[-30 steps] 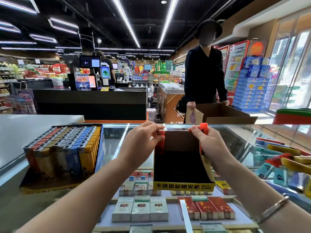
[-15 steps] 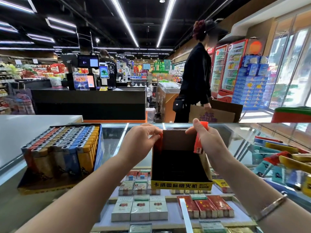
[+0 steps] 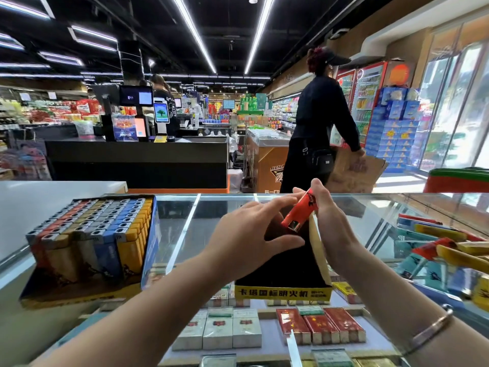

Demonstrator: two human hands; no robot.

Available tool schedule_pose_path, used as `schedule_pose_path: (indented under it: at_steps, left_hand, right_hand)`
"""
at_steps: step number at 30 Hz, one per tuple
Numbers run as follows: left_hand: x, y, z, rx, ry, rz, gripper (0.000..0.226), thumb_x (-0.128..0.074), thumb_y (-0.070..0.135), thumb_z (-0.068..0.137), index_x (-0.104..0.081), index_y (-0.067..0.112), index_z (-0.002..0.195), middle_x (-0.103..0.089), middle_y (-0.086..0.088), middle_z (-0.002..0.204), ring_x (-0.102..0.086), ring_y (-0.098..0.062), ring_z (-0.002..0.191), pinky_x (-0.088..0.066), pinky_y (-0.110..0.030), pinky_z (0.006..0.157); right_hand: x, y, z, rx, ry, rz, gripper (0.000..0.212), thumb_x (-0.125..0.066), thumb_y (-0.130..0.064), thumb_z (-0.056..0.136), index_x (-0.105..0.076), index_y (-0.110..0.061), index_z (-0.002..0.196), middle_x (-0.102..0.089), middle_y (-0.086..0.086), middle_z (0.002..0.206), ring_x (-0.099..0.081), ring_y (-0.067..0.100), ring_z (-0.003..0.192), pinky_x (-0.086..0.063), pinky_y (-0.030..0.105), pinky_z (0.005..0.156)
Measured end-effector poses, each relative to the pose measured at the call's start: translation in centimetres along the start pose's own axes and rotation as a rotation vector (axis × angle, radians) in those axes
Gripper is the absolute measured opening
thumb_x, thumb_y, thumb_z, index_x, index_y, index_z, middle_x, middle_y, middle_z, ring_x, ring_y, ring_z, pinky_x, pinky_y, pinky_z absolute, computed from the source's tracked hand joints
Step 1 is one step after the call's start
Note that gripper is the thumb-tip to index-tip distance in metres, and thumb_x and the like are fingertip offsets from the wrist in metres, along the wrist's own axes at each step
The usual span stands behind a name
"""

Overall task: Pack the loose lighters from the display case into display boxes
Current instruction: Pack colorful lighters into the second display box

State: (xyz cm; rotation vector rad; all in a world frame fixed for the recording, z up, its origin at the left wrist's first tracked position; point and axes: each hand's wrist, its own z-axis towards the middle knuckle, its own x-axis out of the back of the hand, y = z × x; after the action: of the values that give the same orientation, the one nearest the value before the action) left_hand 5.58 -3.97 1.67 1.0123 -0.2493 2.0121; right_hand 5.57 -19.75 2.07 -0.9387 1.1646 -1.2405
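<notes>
A black display box with a yellow front strip stands on the glass counter, its inside dark. My right hand pinches a red lighter tilted over the box's back edge, metal end down. My left hand hovers over the box's left side with fingers spread and straight, fingertips near the lighter. A second display box, full of upright lighters in several colours, sits at the left. Loose lighters lie in a pile at the right.
Cigarette packs fill the shelf under the glass. Beyond the counter a person in black carries a cardboard box to the right. A checkout desk stands behind, and a white counter adjoins on the left.
My left hand let go of the box's back corner and spread open over it. My right hand tilted the red lighter inward. The person behind walked rightward.
</notes>
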Motion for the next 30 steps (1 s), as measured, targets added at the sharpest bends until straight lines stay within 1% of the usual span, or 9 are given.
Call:
schedule_pose_path:
  at_steps: [3, 5, 8, 11, 14, 20, 25, 28, 30]
  left_hand:
    - [-0.3, -0.1, 0.1, 0.200, -0.091, -0.390, 0.041, -0.060, 0.048, 0.082, -0.045, 0.044, 0.120, -0.065, 0.014, 0.093, -0.062, 0.001, 0.078, -0.056, -0.025, 0.071]
    - [-0.2, -0.4, 0.2, 0.284, -0.070, -0.607, 0.027, -0.064, 0.028, 0.084, -0.057, 0.038, 0.109, -0.066, 0.008, 0.088, -0.066, -0.008, 0.079, -0.057, -0.030, 0.073]
    - [0.2, -0.8, 0.4, 0.402, -0.020, -0.812, 0.022, -0.063, 0.014, 0.086, -0.063, 0.032, 0.099, -0.068, 0.000, 0.082, -0.068, -0.012, 0.074, -0.057, -0.026, 0.068]
    - [0.8, -1.2, 0.8, 0.532, 0.091, -0.965, 0.016, -0.057, 0.010, 0.089, -0.065, 0.022, 0.093, -0.068, 0.000, 0.083, -0.066, -0.005, 0.072, -0.053, -0.017, 0.063]
    - [1.5, -1.8, 1.0, 0.609, 0.235, -1.056, 0.011, -0.057, 0.008, 0.088, -0.058, 0.014, 0.098, -0.064, -0.004, 0.082, -0.065, -0.007, 0.066, -0.054, -0.020, 0.061]
    - [2.6, -3.0, 0.9, 0.538, 0.356, -0.895, 0.008, -0.059, 0.010, 0.087, -0.063, 0.015, 0.092, -0.064, -0.007, 0.082, -0.063, -0.007, 0.067, -0.051, -0.017, 0.061]
    - [1.9, -2.9, 0.7, 0.378, 0.288, -0.581, 0.014, -0.062, 0.012, 0.086, -0.067, 0.024, 0.091, -0.068, 0.002, 0.082, -0.061, -0.016, 0.071, -0.054, -0.022, 0.065]
    - [1.6, -3.0, 0.3, 0.266, 0.256, -0.359, 0.015, -0.065, 0.016, 0.084, -0.069, 0.025, 0.096, -0.066, 0.010, 0.080, -0.056, -0.004, 0.066, -0.048, -0.016, 0.061]
    - [1.4, -3.1, 0.1, 0.173, 0.212, -0.208, 0.017, -0.065, 0.016, 0.085, -0.070, 0.021, 0.100, -0.064, 0.011, 0.084, -0.057, -0.006, 0.069, -0.050, -0.021, 0.064]
  right_hand:
    - [-0.2, 0.0, 0.0, 0.002, -0.074, 0.019, 0.055, -0.030, -0.057, 0.092, -0.072, -0.021, 0.091, -0.071, 0.014, 0.094, -0.069, 0.024, 0.086, -0.053, 0.033, 0.073]
    - [-0.4, -0.2, 0.0, -0.006, -0.092, 0.003, 0.052, -0.032, -0.052, 0.094, -0.067, -0.015, 0.105, -0.070, 0.019, 0.098, -0.068, 0.029, 0.091, -0.053, 0.039, 0.082]
    - [-0.4, -0.5, -0.1, 0.004, -0.079, -0.083, 0.042, -0.040, -0.042, 0.095, -0.066, -0.010, 0.104, -0.067, 0.024, 0.101, -0.065, 0.035, 0.096, -0.051, 0.044, 0.090]
    - [-0.5, -0.6, -0.1, 0.056, -0.080, -0.222, 0.028, -0.045, -0.032, 0.095, -0.064, -0.013, 0.104, -0.065, 0.020, 0.103, -0.063, 0.029, 0.096, -0.054, 0.032, 0.081]
    - [-0.3, -0.4, 0.2, 0.082, -0.052, -0.323, 0.015, -0.052, -0.021, 0.092, -0.060, -0.020, 0.105, -0.063, 0.009, 0.100, -0.062, 0.017, 0.088, -0.055, 0.019, 0.066]
    - [0.8, 1.2, 1.4, -0.017, -0.006, -0.488, 0.042, -0.056, -0.010, 0.088, -0.042, -0.024, 0.125, -0.050, 0.006, 0.122, -0.053, 0.022, 0.111, -0.050, 0.039, 0.093]
    - [1.6, 2.0, 2.1, -0.120, -0.026, -0.455, 0.032, -0.048, 0.001, 0.086, -0.043, -0.023, 0.108, -0.055, 0.007, 0.108, -0.054, 0.013, 0.094, -0.046, 0.025, 0.069]
    - [1.8, 2.4, 2.5, -0.162, -0.046, -0.487, 0.035, -0.043, 0.005, 0.085, -0.042, -0.023, 0.107, -0.054, 0.008, 0.107, -0.052, 0.014, 0.097, -0.045, 0.027, 0.072]
    - [1.8, 2.5, 2.7, -0.165, -0.062, -0.513, 0.036, -0.042, 0.005, 0.085, -0.042, -0.023, 0.107, -0.053, 0.007, 0.108, -0.052, 0.014, 0.098, -0.045, 0.027, 0.071]
